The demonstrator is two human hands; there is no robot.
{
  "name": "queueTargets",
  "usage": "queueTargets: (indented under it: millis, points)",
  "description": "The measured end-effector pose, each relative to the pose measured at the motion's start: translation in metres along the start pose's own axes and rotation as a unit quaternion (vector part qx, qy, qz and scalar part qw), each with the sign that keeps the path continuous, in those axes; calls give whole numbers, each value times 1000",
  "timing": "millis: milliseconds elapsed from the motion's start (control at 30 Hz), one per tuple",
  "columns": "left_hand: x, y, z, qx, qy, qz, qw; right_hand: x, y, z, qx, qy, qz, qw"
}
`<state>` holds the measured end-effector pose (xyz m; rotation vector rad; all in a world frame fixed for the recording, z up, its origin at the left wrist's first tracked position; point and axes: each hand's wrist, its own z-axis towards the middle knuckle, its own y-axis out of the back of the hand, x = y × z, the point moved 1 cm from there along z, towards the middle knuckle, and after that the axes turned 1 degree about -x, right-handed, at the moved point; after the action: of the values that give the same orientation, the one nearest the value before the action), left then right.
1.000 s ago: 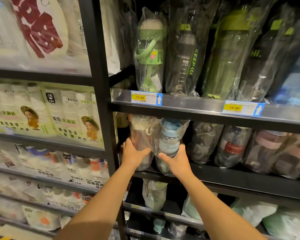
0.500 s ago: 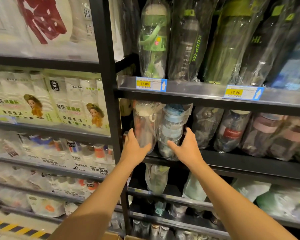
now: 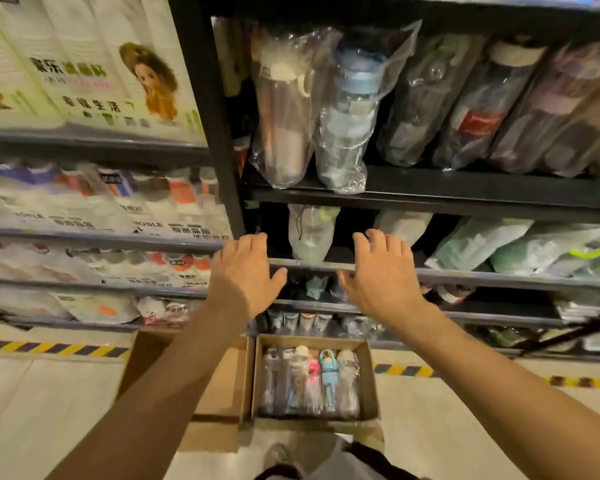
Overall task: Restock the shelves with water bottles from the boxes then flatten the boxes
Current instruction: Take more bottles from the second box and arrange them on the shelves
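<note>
Black store shelves [image 3: 430, 195] line the aisle. Left hand [image 3: 245, 275] and right hand [image 3: 381, 277] hover before them, fingers spread wide, holding nothing. Below, water bottles [image 3: 309, 382] lie in an open box [image 3: 368, 375] on the floor [image 3: 465, 427]; wrapped bottles [image 3: 349, 109] stand shelved above.

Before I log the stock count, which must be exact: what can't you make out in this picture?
Head view only:
- Box: its top row of bottles hides whatever lies beneath.
- Cardboard beside it: the left arm covers most; box or flap, cannot tell.
- Wrapped bottles at the shelf's right end: blurred, labels unreadable.
- Upper shelf: cut off by the top edge; its goods out of frame.
</note>
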<state>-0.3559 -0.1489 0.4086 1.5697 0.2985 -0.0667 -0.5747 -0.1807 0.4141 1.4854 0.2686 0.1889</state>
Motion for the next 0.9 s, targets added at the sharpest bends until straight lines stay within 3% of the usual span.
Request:
queueTargets:
  millis: [100, 333, 533, 900]
  points:
    - [10, -43, -22, 44, -21, -7, 999, 10, -36, -27, 51, -16, -5, 999]
    - [30, -171, -72, 232, 30, -4, 972, 28, -148, -93, 228, -66, 1, 971]
    - [44, -292, -88, 330, 49, -23, 943, 22, -268, -121, 330, -84, 27, 940]
    - [48, -566, -49, 388, 96, -10, 916, -15, -544, -120, 376, -131, 95, 912]
